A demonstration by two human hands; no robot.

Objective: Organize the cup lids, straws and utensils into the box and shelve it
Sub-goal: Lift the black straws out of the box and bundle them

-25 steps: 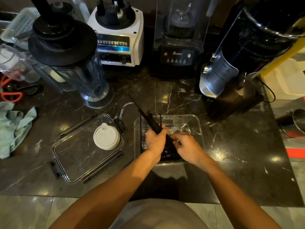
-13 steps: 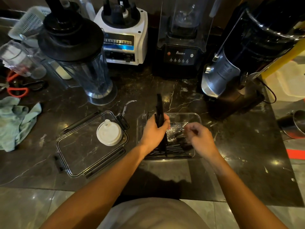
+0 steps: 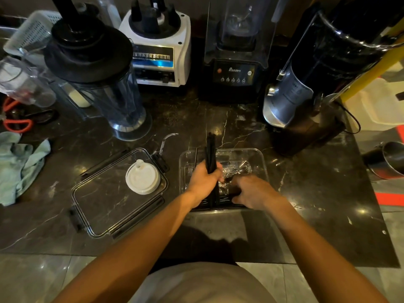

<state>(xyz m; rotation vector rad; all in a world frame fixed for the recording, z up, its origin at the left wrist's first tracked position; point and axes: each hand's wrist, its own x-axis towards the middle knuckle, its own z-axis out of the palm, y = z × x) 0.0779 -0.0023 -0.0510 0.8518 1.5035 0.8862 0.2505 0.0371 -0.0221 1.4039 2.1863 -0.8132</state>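
A clear plastic box (image 3: pixel 260 159) stands on the dark marble counter, with black utensils and clear wrappers inside. My left hand (image 3: pixel 202 182) grips a bundle of black straws (image 3: pixel 211 153), upright over the box's left half. My right hand (image 3: pixel 254 191) reaches down into the box's near right part; its fingertips are hidden among the black items there. The box's clear lid (image 3: pixel 102 206) with black clips lies flat to the left. A white cup lid (image 3: pixel 143 177) rests on it.
Blender jug (image 3: pixel 105 84), white blender base (image 3: pixel 157 47), black blender (image 3: pixel 237 62) and a large black machine (image 3: pixel 328 62) line the back. A green cloth (image 3: pixel 19 165) and orange scissors (image 3: pixel 15 123) lie at left, a metal cup (image 3: pixel 387 160) at right.
My left hand turned the straw bundle from a slant to upright. My right hand let go of the bundle, lifted, then dropped back into the box's near right part.
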